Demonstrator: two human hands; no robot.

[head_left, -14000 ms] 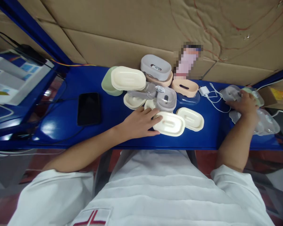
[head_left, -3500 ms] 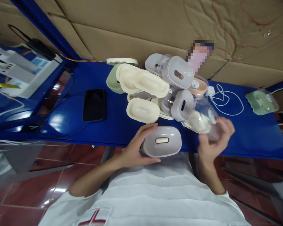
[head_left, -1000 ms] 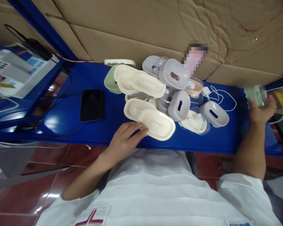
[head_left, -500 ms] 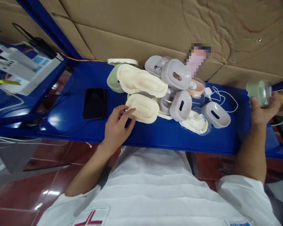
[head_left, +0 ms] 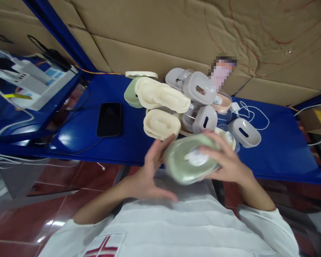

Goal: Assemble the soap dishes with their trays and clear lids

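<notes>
In the head view, the right hand (head_left: 228, 162) grips the green box (head_left: 186, 164) at its side, in front of the body, near the front edge of the blue table (head_left: 289, 142). The left hand (head_left: 146, 176) is open, fingers spread beside the box — whether they touch it, I cannot tell. The box is blurred, but seems to have its clear cover on. Already 1 grey box (head_left: 253, 135) lies apart, apparently uncovered, and cream trays (head_left: 162, 123) are stacked; by my judgement, only the green one is in work.
</notes>
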